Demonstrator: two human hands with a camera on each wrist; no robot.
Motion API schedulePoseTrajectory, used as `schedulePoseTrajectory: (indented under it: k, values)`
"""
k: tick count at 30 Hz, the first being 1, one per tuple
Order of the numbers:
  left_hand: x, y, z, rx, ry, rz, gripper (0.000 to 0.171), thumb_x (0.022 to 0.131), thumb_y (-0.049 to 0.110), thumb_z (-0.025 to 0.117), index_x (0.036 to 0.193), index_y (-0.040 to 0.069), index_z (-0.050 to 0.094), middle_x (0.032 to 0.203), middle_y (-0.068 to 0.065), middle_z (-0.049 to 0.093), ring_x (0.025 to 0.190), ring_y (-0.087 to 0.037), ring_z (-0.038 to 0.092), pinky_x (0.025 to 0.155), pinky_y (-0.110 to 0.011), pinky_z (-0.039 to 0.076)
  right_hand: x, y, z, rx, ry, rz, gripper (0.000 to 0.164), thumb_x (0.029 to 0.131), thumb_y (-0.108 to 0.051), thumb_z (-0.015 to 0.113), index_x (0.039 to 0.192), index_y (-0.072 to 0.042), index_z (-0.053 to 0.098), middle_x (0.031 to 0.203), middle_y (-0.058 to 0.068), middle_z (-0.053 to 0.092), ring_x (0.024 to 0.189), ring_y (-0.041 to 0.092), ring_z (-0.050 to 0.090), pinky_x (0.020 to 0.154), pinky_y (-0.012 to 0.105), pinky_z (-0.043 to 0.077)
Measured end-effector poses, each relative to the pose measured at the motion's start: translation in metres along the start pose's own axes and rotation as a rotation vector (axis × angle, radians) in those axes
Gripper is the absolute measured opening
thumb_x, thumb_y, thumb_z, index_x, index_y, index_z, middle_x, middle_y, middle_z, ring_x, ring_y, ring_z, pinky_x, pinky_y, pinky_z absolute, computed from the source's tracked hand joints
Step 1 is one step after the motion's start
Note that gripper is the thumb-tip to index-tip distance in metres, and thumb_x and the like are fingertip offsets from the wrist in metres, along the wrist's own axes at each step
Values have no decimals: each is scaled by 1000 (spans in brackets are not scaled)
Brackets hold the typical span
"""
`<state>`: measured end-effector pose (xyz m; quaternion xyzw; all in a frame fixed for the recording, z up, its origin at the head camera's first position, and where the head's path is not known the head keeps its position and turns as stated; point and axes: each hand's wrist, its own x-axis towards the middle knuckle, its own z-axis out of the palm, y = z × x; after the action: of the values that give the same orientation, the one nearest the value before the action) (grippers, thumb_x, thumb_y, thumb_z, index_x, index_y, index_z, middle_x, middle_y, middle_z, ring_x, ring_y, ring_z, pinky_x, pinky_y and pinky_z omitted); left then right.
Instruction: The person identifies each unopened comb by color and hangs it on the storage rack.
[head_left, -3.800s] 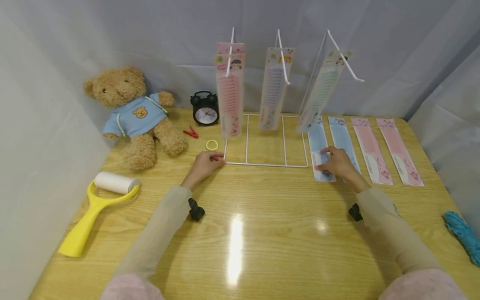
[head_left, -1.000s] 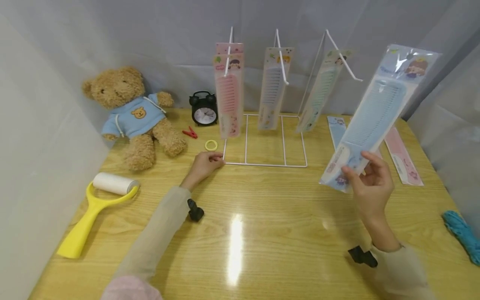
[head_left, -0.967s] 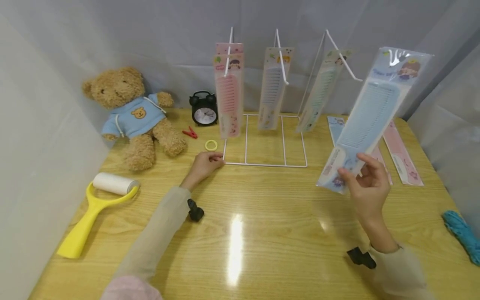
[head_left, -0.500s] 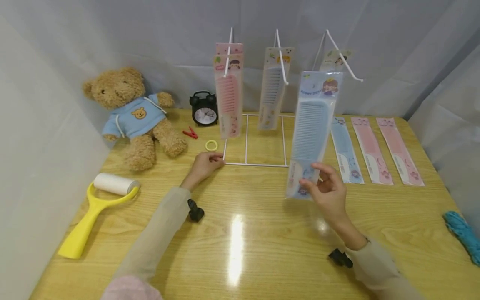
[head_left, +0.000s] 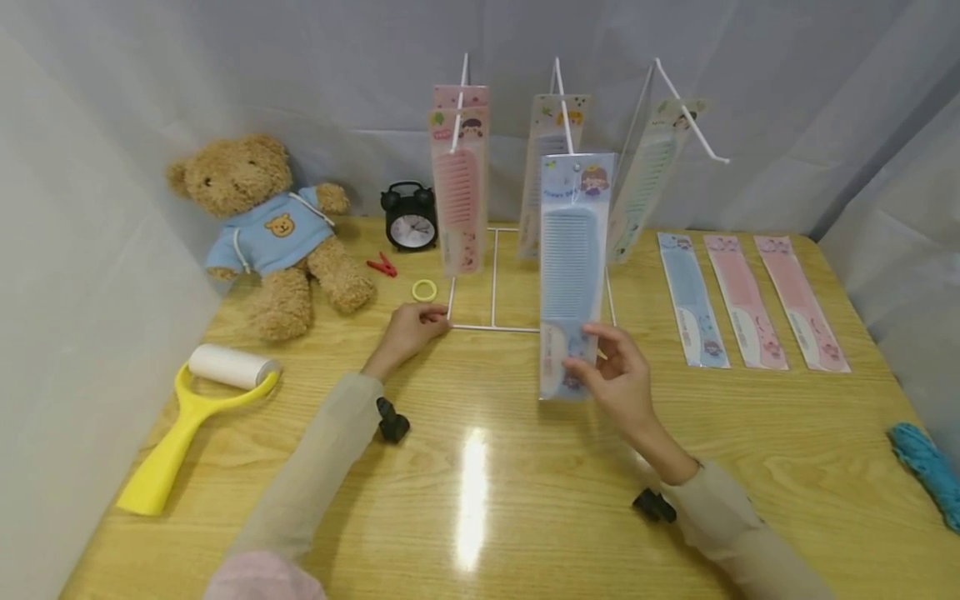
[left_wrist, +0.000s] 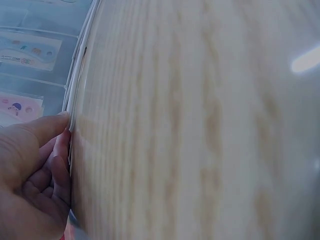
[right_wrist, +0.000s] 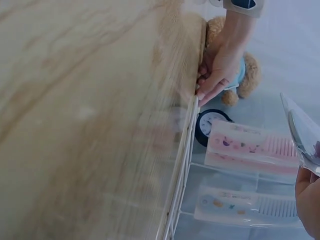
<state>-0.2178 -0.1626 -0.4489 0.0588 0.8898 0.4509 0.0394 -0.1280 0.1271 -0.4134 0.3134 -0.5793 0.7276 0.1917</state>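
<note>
Observed glossy wood grain on worktop; shiny clear plastic over held comb; smooth wire in rack; rough curly plush on teddy bear.

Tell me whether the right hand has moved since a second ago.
Yes: judged by the white rack, the right hand has moved left in the head view, bringing the held blue comb to the middle hook.

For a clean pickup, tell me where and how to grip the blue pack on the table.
I'd pinch the blue pack across its near end, from the front: it lies flat, that end faces the viewer, and a narrow gap separates it from the nearest pink pack.
</note>
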Motion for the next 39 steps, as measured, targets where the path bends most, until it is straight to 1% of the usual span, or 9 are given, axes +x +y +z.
schedulePoseTrajectory:
  k: [6,9,14,16,18,21,30,36,39]
  values:
    - [-1,1,0,-7,-2,-1,29,88,6,64,114,-8,65,98,-22,69,89,-31,64,82,-38,50,5,4,3,-34,35,55,49,78,0,73,109,24,43,109,-2,60,98,8,60,81,20,52]
    - [-1,1,0,-5,3,5,30,87,5,64,114,-8,65,98,-22,69,89,-32,64,82,-38,50,7,8,3,-47,48,76,49,78,-1,74,110,22,44,108,-3,60,99,8,60,82,20,52]
    - [-1,2,0,-7,-1,11,30,88,6,65,114,-9,65,98,-23,69,90,-33,64,83,-39,50,8,16,1,-57,61,71,39,78,1,74,110,10,54,110,-3,59,99,8,59,81,19,51]
    - [0,1,0,-6,-3,14,30,88,6,65,114,-9,65,99,-23,69,90,-33,64,83,-39,50,9,18,0,-64,61,70,39,78,0,74,110,11,53,110,-3,59,100,8,59,81,20,52]
    - [0,1,0,-4,-3,10,30,88,6,65,114,-8,65,99,-23,69,90,-32,64,82,-38,50,10,20,-1,-75,60,70,45,79,-1,74,109,18,47,110,-4,59,99,8,60,81,19,52]
    - [0,0,0,-2,0,6,30,88,7,65,114,-9,65,98,-22,69,89,-32,64,82,-37,50,13,22,-2,-86,58,77,51,80,-2,73,110,22,41,108,-4,60,96,7,60,78,18,52]
    - [0,1,-1,-5,7,11,29,87,5,65,112,-9,65,96,-22,69,87,-31,64,79,-34,50,30,30,-5,-113,68,129,44,79,9,70,112,19,44,106,-4,57,94,7,59,73,17,52]
    - [0,0,-1,-5,11,16,28,87,5,65,111,-9,66,95,-22,69,86,-30,64,77,-31,50,43,37,-5,-166,72,183,42,77,18,66,113,19,45,103,-6,56,91,4,58,69,15,51]
    - [0,0,-1,-5,13,8,28,87,5,65,111,-9,66,96,-22,69,86,-30,64,77,-31,49,51,42,-6,-215,79,190,40,78,19,65,113,17,47,104,-4,55,87,3,56,68,14,50]
